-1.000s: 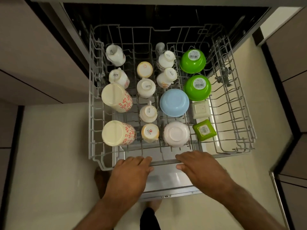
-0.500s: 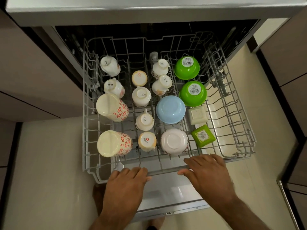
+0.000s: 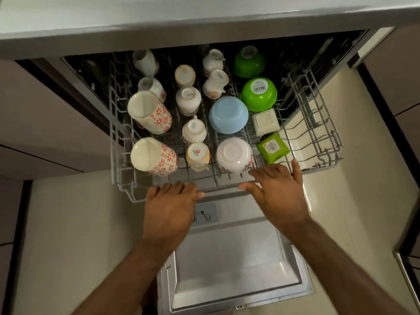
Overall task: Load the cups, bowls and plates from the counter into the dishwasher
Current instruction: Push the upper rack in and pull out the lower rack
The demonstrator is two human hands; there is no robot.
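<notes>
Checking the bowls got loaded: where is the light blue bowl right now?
The light blue bowl sits upside down in the rack, right of centre in the head view, just beyond the white bowl and left of the white square dish.

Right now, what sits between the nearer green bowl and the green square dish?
A white square dish, upside down, as the head view shows.

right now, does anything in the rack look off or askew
Nothing looks spilled or broken. One oddity: the green bowl and the green square dish carry barcode stickers on their upturned bases.
</notes>
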